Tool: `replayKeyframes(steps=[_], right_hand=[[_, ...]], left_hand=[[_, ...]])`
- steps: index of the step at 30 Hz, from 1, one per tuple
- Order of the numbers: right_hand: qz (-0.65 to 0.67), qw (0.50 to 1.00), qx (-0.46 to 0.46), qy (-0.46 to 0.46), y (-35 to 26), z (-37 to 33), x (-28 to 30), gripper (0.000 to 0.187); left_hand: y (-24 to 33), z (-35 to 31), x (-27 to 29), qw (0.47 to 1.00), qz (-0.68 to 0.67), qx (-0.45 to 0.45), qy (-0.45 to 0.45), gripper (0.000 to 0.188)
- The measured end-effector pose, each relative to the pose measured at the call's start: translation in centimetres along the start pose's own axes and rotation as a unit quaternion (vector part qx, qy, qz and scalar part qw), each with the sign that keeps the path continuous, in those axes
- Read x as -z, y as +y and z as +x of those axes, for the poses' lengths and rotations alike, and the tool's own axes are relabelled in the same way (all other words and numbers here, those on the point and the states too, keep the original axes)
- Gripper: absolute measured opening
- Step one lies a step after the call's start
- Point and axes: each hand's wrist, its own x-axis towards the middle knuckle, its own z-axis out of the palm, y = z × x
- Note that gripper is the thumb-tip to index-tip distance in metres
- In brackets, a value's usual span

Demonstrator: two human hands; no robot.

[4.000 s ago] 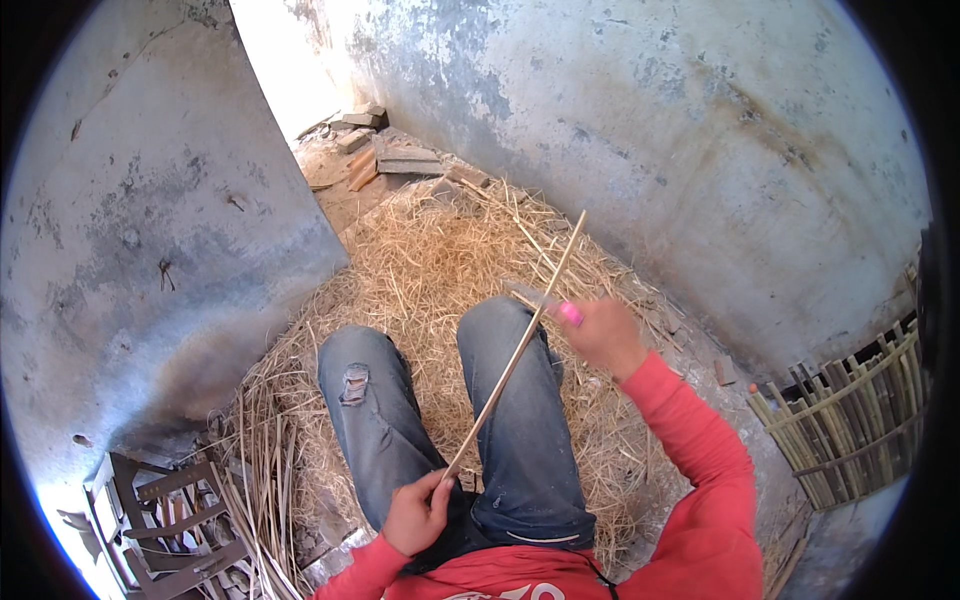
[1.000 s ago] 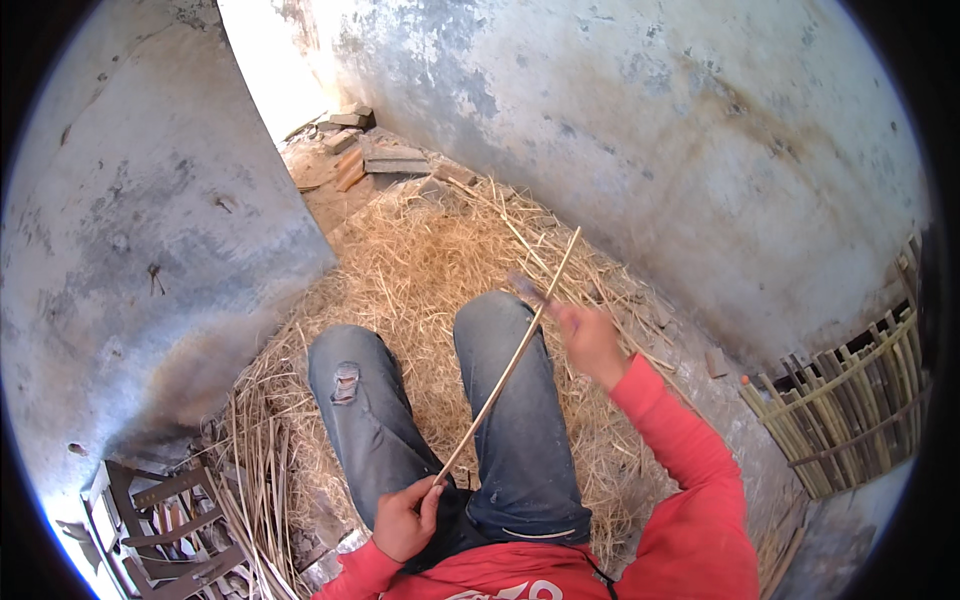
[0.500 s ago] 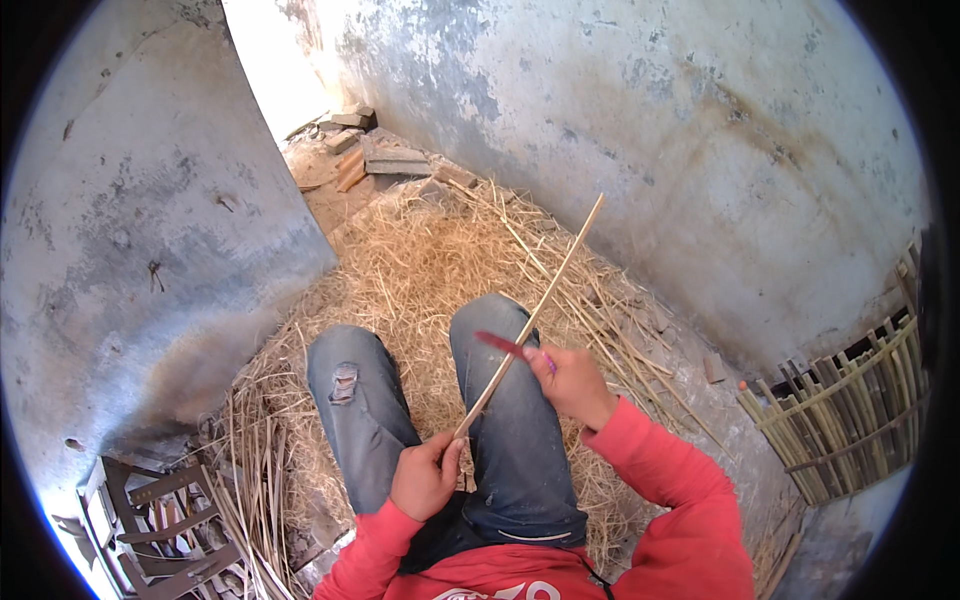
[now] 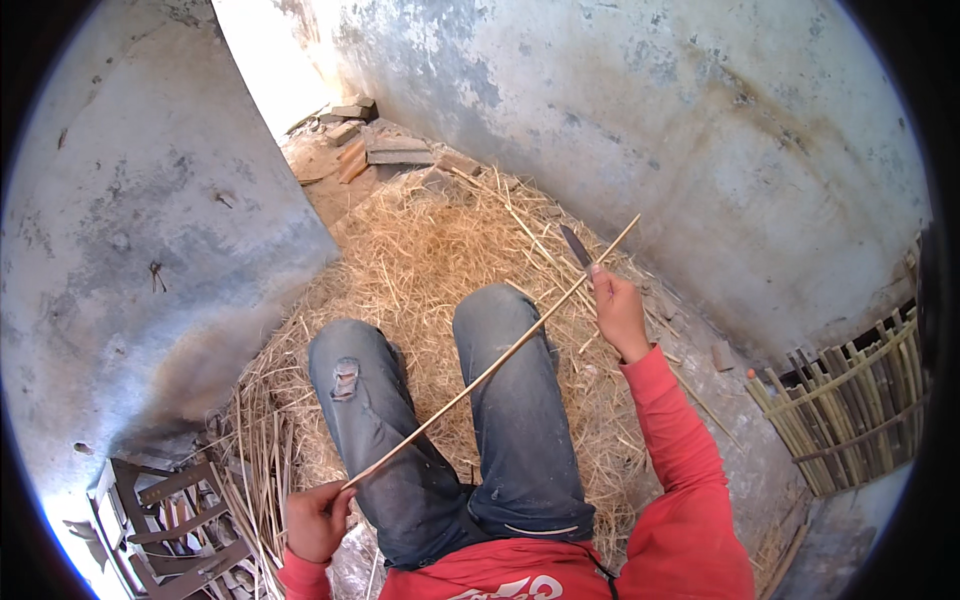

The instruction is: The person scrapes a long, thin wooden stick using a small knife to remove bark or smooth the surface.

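Note:
A long, thin, pale wooden strip [image 4: 484, 376] slants across my thighs, low at the left and high at the right. My left hand [image 4: 317, 521] pinches its lower end beside my left thigh. Out past my right knee, my right hand [image 4: 619, 312] is closed round a knife whose handle is hidden in the fist. The dark knife blade [image 4: 575, 245] points up and away, against the strip near its far end. Whether the edge bites into the wood I cannot tell.
Pale shavings [image 4: 430, 245] cover the floor around my legs. Long loose strips [image 4: 262, 440] lie at my left, near a dark slatted frame [image 4: 180, 520]. A slatted stick panel [image 4: 850, 410] stands at the right. Bricks [image 4: 400, 155] lie by the doorway; worn walls [image 4: 620, 110] enclose both sides.
My left hand has drawn back down and left with the strip's end. My right hand and the knife have moved up and right along the strip, which now lies at a flatter slant.

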Motion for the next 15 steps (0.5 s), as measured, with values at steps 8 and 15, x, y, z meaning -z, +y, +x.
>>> replayKeyframes(steps=[8,15], right_hand=[[-0.027,0.991,0.113,-0.06,-4.1,-5.7,-2.3,0.046],[0.034,0.992,0.11,0.044,-3.1,-5.9,-3.6,0.042]], left_hand=[[3.3,3.4,-4.4,0.997,0.025,-0.066,0.031,0.016],[5.6,3.9,-7.1,0.998,-0.052,-0.035,0.001,0.017]])
